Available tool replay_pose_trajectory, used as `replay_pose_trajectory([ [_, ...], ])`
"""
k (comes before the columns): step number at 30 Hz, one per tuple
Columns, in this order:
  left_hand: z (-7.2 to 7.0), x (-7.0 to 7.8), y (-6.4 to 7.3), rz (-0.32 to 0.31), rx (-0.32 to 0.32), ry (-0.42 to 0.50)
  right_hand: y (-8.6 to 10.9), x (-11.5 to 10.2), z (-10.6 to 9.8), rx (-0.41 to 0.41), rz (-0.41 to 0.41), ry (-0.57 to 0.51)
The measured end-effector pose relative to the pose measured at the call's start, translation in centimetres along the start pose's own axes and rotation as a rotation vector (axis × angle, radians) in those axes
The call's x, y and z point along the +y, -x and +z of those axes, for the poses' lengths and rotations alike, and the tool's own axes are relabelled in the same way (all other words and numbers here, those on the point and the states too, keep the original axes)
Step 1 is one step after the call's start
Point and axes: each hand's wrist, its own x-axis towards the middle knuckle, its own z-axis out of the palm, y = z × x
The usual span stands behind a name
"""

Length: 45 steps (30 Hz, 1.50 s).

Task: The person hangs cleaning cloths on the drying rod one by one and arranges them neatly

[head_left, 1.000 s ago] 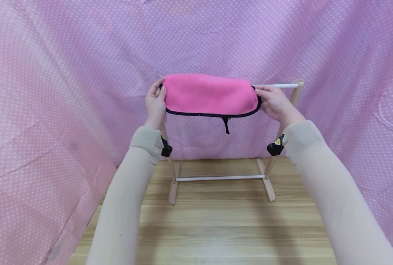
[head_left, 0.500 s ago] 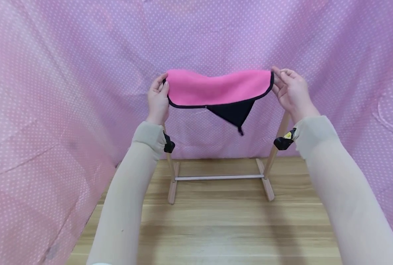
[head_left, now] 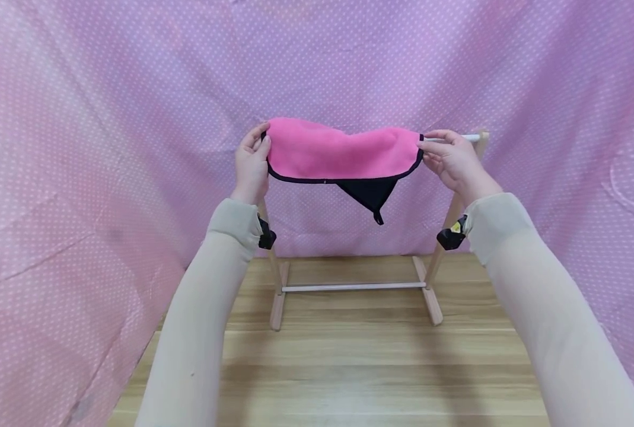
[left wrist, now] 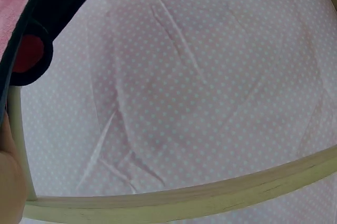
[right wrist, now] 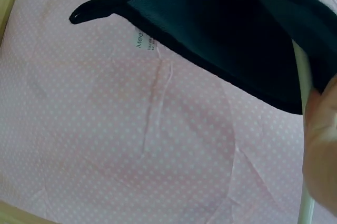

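Note:
A pink cloth (head_left: 338, 151) with black edging lies draped over the top rail of a small wooden rack. My left hand (head_left: 251, 169) pinches its left edge, and my right hand (head_left: 455, 163) pinches the right edge beside the white rail (head_left: 471, 137). Below the front edge hangs a black corner (head_left: 369, 193) of the cloth ending in a small loop (head_left: 378, 218). The right wrist view shows the black underside (right wrist: 210, 34), a white label (right wrist: 142, 40) and the rail (right wrist: 304, 71) beneath the cloth. In the left wrist view, only part of the left hand (left wrist: 11, 187) shows.
The rack's wooden feet (head_left: 277, 305) stand on a wood-grain surface (head_left: 343, 367), joined by a white lower bar (head_left: 354, 287). Pink dotted fabric (head_left: 108, 148) hangs behind and along both sides. A black wrist camera (head_left: 452, 237) sits under the right cuff.
The right hand moved out right and up with its edge, then came back down and left, showing the rail again. More of the black corner hangs out than a second ago.

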Motion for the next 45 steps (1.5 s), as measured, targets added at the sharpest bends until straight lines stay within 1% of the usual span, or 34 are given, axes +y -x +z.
replay_pose_trajectory([
  [3, 0.2, 0.4, -0.2, -0.025, 0.015, 0.011, 0.1, 0.0, 0.0, -0.074, -0.017, 0.049],
  [5, 0.4, 0.6, -0.5, -0.025, 0.019, 0.002, 0.1, 0.0, 0.1, -0.126, -0.04, 0.079],
  [7, 0.6, 0.8, -0.8, -0.015, 0.017, -0.001, 0.1, 0.0, 0.3, -0.152, -0.063, 0.089],
  [8, 0.7, 0.9, -0.9, -0.011, 0.014, 0.005, 0.0, 0.0, 0.4, -0.151, -0.074, 0.082],
  [10, 1.0, 1.0, -1.1, 0.002, 0.006, 0.02, 0.0, -0.2, 0.6, -0.119, -0.103, 0.045],
  [13, 1.7, 1.0, -1.4, -0.004, 0.003, 0.081, -0.1, -0.7, 0.5, -0.036, -0.159, -0.036],
  [17, 2.8, 0.9, -1.6, -0.037, 0.019, 0.117, -0.4, -1.4, 0.3, 0.079, -0.224, -0.092],
  [20, 3.6, 1.1, -1.7, -0.058, 0.01, 0.129, -0.6, -1.9, 0.2, 0.146, -0.261, -0.116],
  [22, 4.2, 1.2, -1.8, -0.067, -0.012, 0.161, -0.7, -2.3, 0.2, 0.172, -0.288, -0.143],
  [25, 4.9, 1.6, -2.1, -0.067, -0.025, 0.194, -0.8, -3.0, 0.4, 0.178, -0.32, -0.165],
  [28, 5.4, 2.1, -2.6, -0.045, -0.014, 0.225, -0.9, -3.5, 0.6, 0.152, -0.316, -0.166],
  [30, 5.5, 2.4, -2.9, -0.034, -0.004, 0.24, -0.9, -3.5, 0.7, 0.145, -0.306, -0.144],
  [33, 5.5, 2.7, -3.1, -0.044, 0.016, 0.268, -0.8, -3.2, 0.8, 0.14, -0.293, -0.107],
  [36, 5.4, 2.8, -3.1, -0.052, 0.022, 0.274, -0.8, -2.6, 0.8, 0.133, -0.278, -0.06],
  [40, 5.2, 2.7, -3.2, -0.067, 0.03, 0.281, -0.8, -2.3, 0.9, 0.125, -0.255, -0.024],
  [43, 5.0, 2.5, -3.3, -0.078, 0.037, 0.269, -0.8, -2.2, 0.9, 0.14, -0.249, 0.012],
  [45, 4.9, 2.3, -3.4, -0.093, 0.042, 0.256, -0.9, -2.1, 1.0, 0.169, -0.24, 0.046],
])
